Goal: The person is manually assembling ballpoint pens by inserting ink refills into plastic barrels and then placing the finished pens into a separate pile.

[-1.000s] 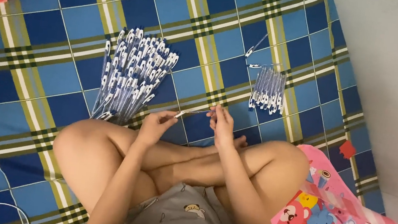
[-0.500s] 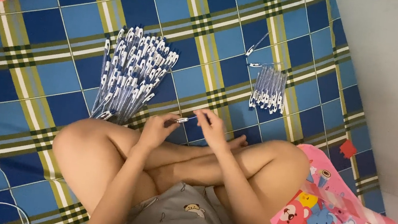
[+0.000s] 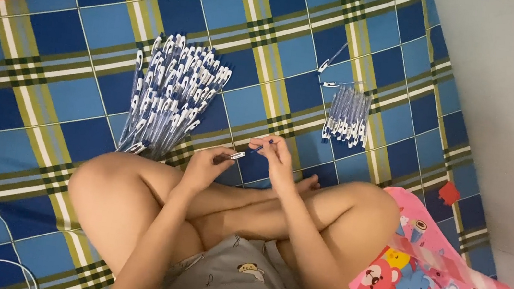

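While the person sits cross-legged on a blue, green and white checked mat (image 3: 46, 105), both hands meet just above the crossed ankles around one slim blue and white plastic pen (image 3: 248, 152). The left hand (image 3: 205, 167) pinches its white clip end with fingers narrowed, and the right hand (image 3: 281, 157) closes its fingertips on the blue end. To the left lies a large fanned heap of blue and white pens (image 3: 171, 98); to the right, well apart, a small neat row of similar pens (image 3: 347, 115), with two loose pieces just above it. Judging by the piles, most of the work seems left: only the small row looks finished, the big heap untouched
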